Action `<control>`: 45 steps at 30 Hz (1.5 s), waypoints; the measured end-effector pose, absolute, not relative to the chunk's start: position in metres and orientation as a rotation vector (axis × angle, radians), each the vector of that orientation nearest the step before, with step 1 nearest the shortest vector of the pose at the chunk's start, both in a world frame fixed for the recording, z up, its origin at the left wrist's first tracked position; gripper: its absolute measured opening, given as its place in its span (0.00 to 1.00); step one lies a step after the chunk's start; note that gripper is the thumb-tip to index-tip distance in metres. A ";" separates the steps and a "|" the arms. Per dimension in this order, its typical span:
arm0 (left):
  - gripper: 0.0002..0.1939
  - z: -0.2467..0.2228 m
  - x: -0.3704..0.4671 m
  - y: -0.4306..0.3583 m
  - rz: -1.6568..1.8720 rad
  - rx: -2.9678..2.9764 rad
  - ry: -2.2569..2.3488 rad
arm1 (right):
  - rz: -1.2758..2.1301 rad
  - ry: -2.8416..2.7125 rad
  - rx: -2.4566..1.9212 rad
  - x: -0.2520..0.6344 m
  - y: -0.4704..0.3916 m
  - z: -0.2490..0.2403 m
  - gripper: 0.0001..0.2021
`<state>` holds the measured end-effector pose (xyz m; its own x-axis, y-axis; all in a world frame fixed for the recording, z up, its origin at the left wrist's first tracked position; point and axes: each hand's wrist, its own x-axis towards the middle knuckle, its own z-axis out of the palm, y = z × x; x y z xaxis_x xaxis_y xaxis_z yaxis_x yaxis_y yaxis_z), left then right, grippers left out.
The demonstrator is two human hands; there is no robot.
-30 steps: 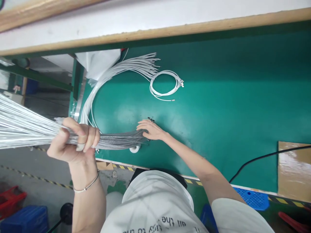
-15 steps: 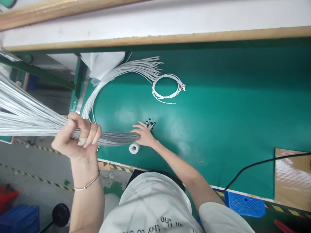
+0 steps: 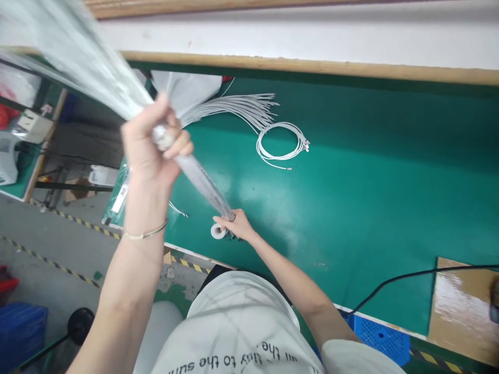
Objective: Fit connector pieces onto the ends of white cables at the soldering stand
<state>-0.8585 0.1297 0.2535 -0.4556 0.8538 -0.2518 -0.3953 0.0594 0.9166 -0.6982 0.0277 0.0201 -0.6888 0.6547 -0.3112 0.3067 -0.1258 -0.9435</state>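
Note:
A thick bundle of thin grey-white cables runs slantwise from the upper left down to the bench. My left hand is wrapped round it, raised high above the bench's left part; the bundle is blurred and fans out beyond this hand. Close to the lower end, my right hand grips the same bundle, low over the bench near its front edge. Dark cable ends show only partly beneath that hand. Just left of the right hand stands a white roll, partly covered by the fingers.
Farther back on the green bench lie another spread of white cables and a coiled cable. A shelf edge overhangs the rear. Cardboard and a black cord are at the right, a blue crate below.
My left hand has risen and moved away from the bench front, swinging the bundle from nearly level to steeply slanted. The bundle's lower end has come down toward the front edge with my right hand.

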 end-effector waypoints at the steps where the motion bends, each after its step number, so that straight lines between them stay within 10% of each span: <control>1: 0.27 0.240 -0.858 0.139 1.592 0.460 1.366 | 1.894 -1.871 -1.083 -0.698 0.031 0.014 0.25; 29: 0.29 0.269 -0.855 0.068 1.554 0.612 1.181 | 1.052 -2.248 -1.036 -0.664 0.036 -0.040 0.05; 45: 0.23 0.251 -0.877 0.038 1.700 0.476 1.226 | 1.202 -2.394 -1.026 -0.655 0.030 -0.025 0.14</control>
